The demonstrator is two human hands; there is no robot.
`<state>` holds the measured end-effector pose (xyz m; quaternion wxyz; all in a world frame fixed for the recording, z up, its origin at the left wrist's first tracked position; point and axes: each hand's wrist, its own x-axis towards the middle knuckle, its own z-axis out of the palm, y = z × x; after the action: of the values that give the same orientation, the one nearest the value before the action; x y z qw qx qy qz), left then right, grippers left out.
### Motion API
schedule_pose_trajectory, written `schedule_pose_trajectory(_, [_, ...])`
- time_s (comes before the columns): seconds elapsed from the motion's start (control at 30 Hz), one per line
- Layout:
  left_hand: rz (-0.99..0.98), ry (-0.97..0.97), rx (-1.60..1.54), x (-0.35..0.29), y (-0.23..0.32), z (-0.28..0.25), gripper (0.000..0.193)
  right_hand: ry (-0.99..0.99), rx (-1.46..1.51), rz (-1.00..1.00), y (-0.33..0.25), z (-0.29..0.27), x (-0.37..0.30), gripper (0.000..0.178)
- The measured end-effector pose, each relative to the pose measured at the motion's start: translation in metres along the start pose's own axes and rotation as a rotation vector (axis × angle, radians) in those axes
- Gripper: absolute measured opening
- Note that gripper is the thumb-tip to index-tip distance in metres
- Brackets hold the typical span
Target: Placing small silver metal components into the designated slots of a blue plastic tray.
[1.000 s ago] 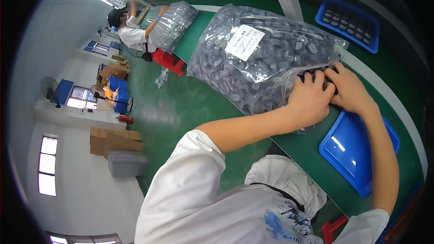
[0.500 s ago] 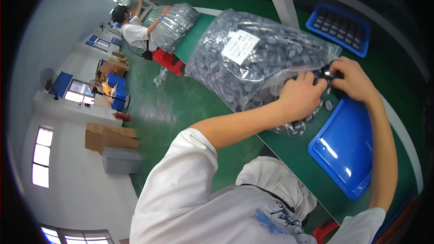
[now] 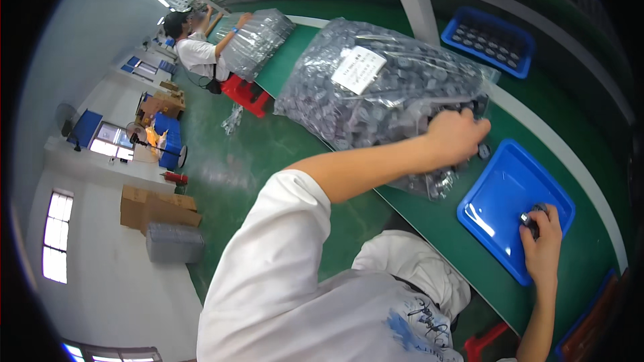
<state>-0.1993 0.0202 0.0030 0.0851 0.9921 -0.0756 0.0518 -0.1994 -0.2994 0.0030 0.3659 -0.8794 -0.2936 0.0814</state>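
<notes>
A large clear plastic bag (image 3: pixel 315 87) full of small dark grey round parts lies on the green table, a white label on top. My left hand (image 3: pixel 458 137) is at the bag's open end, fingers curled down and closed; what they grip is hidden. Over the right part of a shallow blue tray (image 3: pixel 496 191), my right hand (image 3: pixel 542 245) is closed round a few small dark round parts (image 3: pixel 531 220) with shiny faces. One loose dark part (image 3: pixel 484 151) sits on the table between the bag and the tray.
Beyond the bag, a second blue tray (image 3: pixel 493 39) holds rows of dark round parts. A white post (image 3: pixel 412 3) rises behind the bag. Further along the table, another person (image 3: pixel 199 53) handles a big clear bag (image 3: pixel 258 40) near a red stool (image 3: pixel 243 94).
My right hand has moved from the bag's mouth toward me, over the near blue tray, carrying several dark parts. My left hand stays at the bag, shifted slightly.
</notes>
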Motion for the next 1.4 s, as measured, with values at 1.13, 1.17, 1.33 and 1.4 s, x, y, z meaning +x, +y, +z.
schedule_pose_trajectory(1.13, [0.776,0.696,-0.695,0.019,0.058,0.076,0.045,0.111,-0.268,-0.313,0.013,-0.006,0.002,0.023])
schedule_pose_trajectory(1.17, [0.783,0.695,-0.700,0.011,0.057,0.069,0.045,0.115,-0.271,-0.307,0.015,-0.004,0.005,0.023])
schedule_pose_trajectory(1.33, [0.317,0.195,-0.429,-0.020,0.058,0.030,0.041,0.162,-0.295,-0.166,0.018,0.003,0.014,0.020])
schedule_pose_trajectory(1.4, [0.286,0.229,-0.427,-0.016,0.061,0.030,0.039,0.100,-0.213,-0.045,0.003,-0.009,0.011,0.020])
